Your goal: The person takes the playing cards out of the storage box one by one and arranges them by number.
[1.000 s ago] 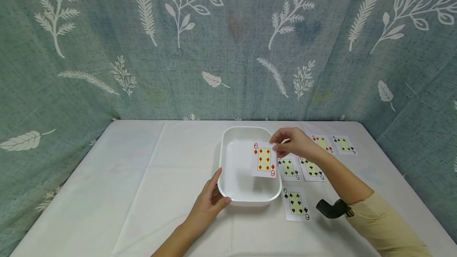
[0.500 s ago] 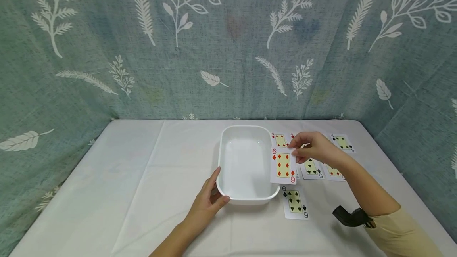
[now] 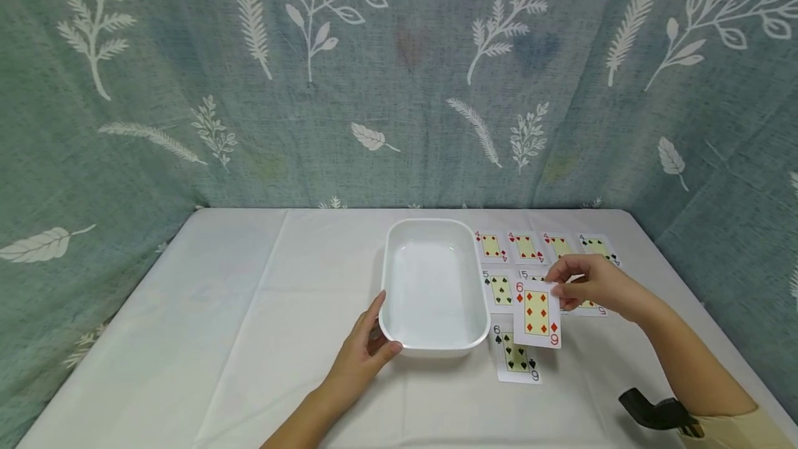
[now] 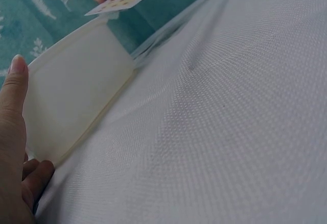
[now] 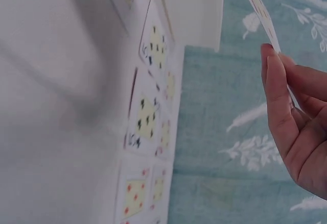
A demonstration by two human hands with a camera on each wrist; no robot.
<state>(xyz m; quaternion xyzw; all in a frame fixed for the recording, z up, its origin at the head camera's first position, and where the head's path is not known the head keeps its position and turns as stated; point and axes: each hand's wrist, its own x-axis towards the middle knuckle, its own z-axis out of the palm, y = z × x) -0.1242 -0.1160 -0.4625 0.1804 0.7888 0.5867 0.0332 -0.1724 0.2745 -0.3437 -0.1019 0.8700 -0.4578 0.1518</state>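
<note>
In the head view my right hand [image 3: 595, 286] pinches a six of diamonds playing card [image 3: 537, 314] by its upper right corner, raised over the laid-out cards. The right wrist view shows this card [image 5: 258, 9] nearly edge-on between thumb and fingers. A six of spades [image 3: 516, 353] lies on the table, partly covered by the held card in the head view. My left hand [image 3: 361, 355] holds the near left corner of a white rectangular tray [image 3: 434, 350], fingers along its side and thumb at its front. The inside of the tray shows bare white.
Fours form a back row, with the four of diamonds [image 3: 491, 247] beside the tray. Below them lies a row of fives, including the five of spades [image 3: 499, 291]; the right hand hides part of it. A patterned green curtain [image 3: 399, 89] hangs behind the white-covered table [image 3: 280, 283].
My right hand has carried the six of diamonds from above the tray rightward and toward me, over the six of spades. The left hand and the tray have stayed in place.
</note>
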